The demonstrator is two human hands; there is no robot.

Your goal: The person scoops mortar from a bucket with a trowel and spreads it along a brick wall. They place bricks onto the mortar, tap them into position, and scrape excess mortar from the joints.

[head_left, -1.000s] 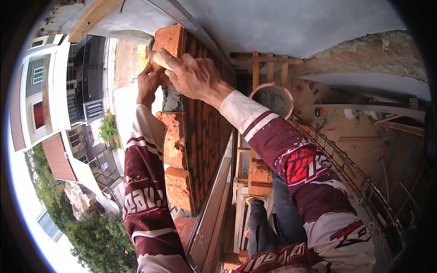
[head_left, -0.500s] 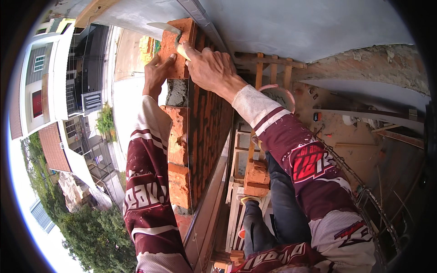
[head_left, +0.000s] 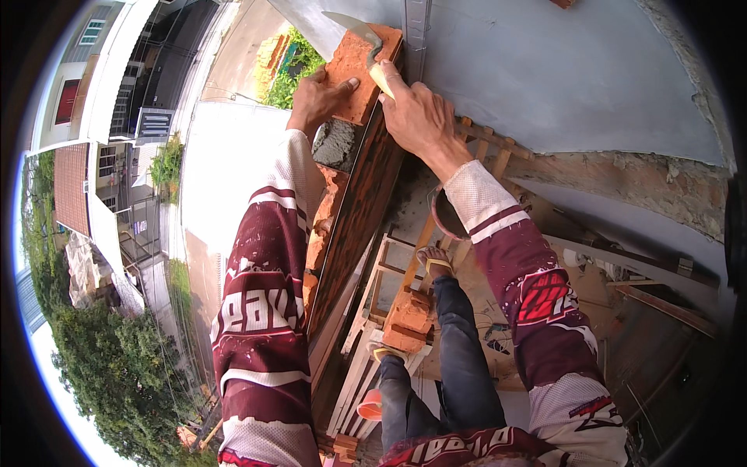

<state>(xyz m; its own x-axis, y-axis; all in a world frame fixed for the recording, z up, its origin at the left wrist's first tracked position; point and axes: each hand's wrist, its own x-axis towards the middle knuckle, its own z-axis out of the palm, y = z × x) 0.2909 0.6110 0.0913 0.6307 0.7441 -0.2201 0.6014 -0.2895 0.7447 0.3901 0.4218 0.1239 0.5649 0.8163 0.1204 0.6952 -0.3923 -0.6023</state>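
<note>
At the far end of a brick wall (head_left: 359, 204), my left hand (head_left: 317, 101) grips an orange brick (head_left: 359, 86), its thumb on the top face and its fingers down the outer side. My right hand (head_left: 424, 117) is closed round the pale wooden handle of a trowel (head_left: 375, 53). The trowel's curved blade lies over the brick's far end, its tip sticking out to the left. Grey mortar (head_left: 334, 144) covers the wall top just on the near side of that brick. Rough broken bricks (head_left: 325, 214) run along the wall nearer me, partly hidden by my left sleeve.
A metal channel (head_left: 416, 35) stands by a grey wall (head_left: 537, 86) beyond the brick. Below on the right, loose bricks (head_left: 408, 319) rest on wooden planks (head_left: 366, 358) by my feet, with an orange bucket (head_left: 370, 405) nearby. Left of the wall is a drop to street level.
The view has turned, so the wall and both hands appear farther right and tilted. My hands keep hold of the brick and trowel; the blade still lies at the brick's far end.
</note>
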